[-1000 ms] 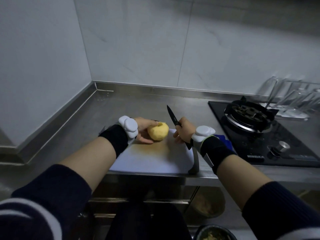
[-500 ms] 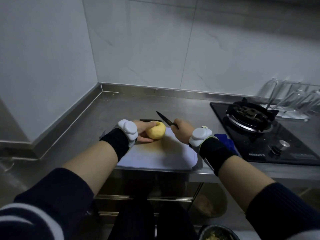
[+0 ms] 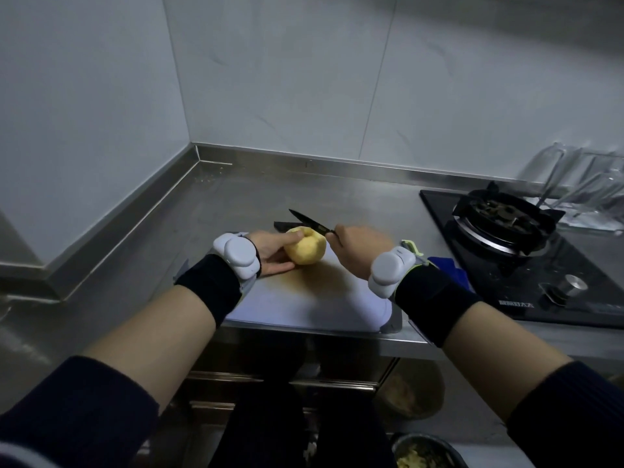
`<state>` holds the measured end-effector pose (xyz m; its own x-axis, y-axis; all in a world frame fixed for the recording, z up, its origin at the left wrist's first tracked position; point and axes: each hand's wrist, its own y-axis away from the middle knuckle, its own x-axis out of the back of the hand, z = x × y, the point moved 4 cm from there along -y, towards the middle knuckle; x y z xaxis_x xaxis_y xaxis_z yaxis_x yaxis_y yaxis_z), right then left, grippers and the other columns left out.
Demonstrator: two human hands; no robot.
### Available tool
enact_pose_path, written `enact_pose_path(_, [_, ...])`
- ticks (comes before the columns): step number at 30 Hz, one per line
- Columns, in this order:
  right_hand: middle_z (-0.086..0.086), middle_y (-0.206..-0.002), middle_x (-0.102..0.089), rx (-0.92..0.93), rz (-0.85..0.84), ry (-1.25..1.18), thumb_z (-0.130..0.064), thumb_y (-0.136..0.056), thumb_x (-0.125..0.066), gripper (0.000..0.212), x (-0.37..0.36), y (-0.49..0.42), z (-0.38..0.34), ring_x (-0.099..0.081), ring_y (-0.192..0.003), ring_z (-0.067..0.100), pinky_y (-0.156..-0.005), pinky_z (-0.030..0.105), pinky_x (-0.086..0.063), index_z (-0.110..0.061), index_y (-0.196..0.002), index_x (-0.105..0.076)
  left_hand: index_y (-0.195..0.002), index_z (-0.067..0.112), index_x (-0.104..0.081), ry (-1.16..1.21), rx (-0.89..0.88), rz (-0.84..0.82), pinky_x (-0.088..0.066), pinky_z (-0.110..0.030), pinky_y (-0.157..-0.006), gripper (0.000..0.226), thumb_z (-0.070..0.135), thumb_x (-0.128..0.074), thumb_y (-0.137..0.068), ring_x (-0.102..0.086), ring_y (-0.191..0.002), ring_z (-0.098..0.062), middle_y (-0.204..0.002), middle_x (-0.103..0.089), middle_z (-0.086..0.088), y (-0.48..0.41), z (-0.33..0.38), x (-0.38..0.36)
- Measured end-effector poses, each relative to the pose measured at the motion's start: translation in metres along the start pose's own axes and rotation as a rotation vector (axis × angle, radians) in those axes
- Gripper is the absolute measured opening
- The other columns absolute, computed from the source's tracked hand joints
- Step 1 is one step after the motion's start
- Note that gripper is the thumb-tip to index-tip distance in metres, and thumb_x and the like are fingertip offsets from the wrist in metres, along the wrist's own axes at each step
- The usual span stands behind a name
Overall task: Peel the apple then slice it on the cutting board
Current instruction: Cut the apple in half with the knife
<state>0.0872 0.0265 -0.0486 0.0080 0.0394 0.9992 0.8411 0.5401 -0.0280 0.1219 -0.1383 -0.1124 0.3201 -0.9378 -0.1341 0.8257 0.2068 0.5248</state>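
A peeled, pale yellow apple point(image 3: 305, 246) rests on the far part of the white cutting board point(image 3: 304, 298). My left hand point(image 3: 271, 249) holds it from the left, thumb on its top. My right hand point(image 3: 358, 249) grips the handle of a black-bladed knife point(image 3: 309, 221). The blade lies nearly flat, pointing left, just above and behind the apple's top. Both wrists carry white sensor pods and black bands.
The board lies on a steel counter point(image 3: 236, 204) near its front edge. A black gas hob point(image 3: 506, 224) stands to the right, with a blue cloth point(image 3: 450, 270) beside the board. Glass items point(image 3: 580, 184) stand at far right. Bowls point(image 3: 422, 452) sit below the counter.
The knife has swung from pointing up to lying almost flat, its tip moving left over the apple. My left hand has kept hold of the apple on the board.
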Motion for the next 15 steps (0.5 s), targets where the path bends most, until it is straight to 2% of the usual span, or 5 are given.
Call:
enact_pose_path(4, [0.008,-0.100,-0.063,0.026,0.001,0.083,-0.040,-0.102,-0.028,0.031,0.004,0.003,0.000,-0.056,-0.086,0.031,-0.069,0.033,-0.039,-0.019,-0.088,-0.046,-0.110,0.014,-0.062,-0.071,-0.010,0.068,-0.057,-0.027,-0.065,0.036,0.031,-0.076,-0.082,-0.063,-0.100,-0.016,-0.105,-0.065,-0.003,-0.001,0.004,-0.001])
enact_pose_path(6, [0.009,-0.103,-0.063,0.023,-0.022,0.108,-0.040,-0.102,-0.028,0.034,0.004,0.002,0.002,-0.058,-0.089,0.031,-0.069,0.032,-0.039,-0.017,-0.093,-0.052,-0.115,0.013,-0.061,-0.081,0.009,0.076,-0.059,-0.026,-0.062,0.040,0.030,-0.076,-0.082,-0.064,-0.095,-0.016,-0.104,-0.065,-0.004,-0.001,0.005,-0.004])
enact_pose_path(9, [0.009,-0.102,-0.063,0.029,-0.035,0.144,-0.039,-0.102,-0.028,0.038,0.005,0.005,0.002,-0.056,-0.086,0.031,-0.068,0.032,-0.038,-0.015,-0.101,-0.056,-0.108,0.014,-0.058,-0.045,0.015,0.079,-0.056,-0.026,-0.070,0.032,0.028,-0.074,-0.085,-0.060,-0.078,-0.012,-0.088,-0.060,-0.001,0.002,0.005,-0.006])
enact_pose_path(13, [0.009,-0.098,-0.062,0.030,-0.062,0.136,-0.037,-0.103,-0.028,0.037,0.007,0.007,0.004,-0.051,-0.078,0.030,-0.067,0.032,-0.039,-0.014,-0.099,-0.057,-0.112,0.016,-0.058,-0.024,0.009,0.082,-0.057,-0.031,-0.078,0.032,0.026,-0.072,-0.086,-0.060,-0.092,-0.016,-0.088,-0.059,0.000,0.004,0.004,-0.009])
enact_pose_path(15, [0.008,-0.092,-0.060,0.033,-0.074,0.141,-0.036,-0.103,-0.027,0.036,0.007,0.006,0.003,-0.052,-0.077,0.030,-0.067,0.032,-0.038,-0.015,-0.093,-0.055,-0.113,0.015,-0.056,-0.028,0.004,0.088,-0.057,-0.032,-0.077,0.034,0.025,-0.073,-0.085,-0.060,-0.097,-0.018,-0.088,-0.059,0.000,0.004,0.006,-0.010])
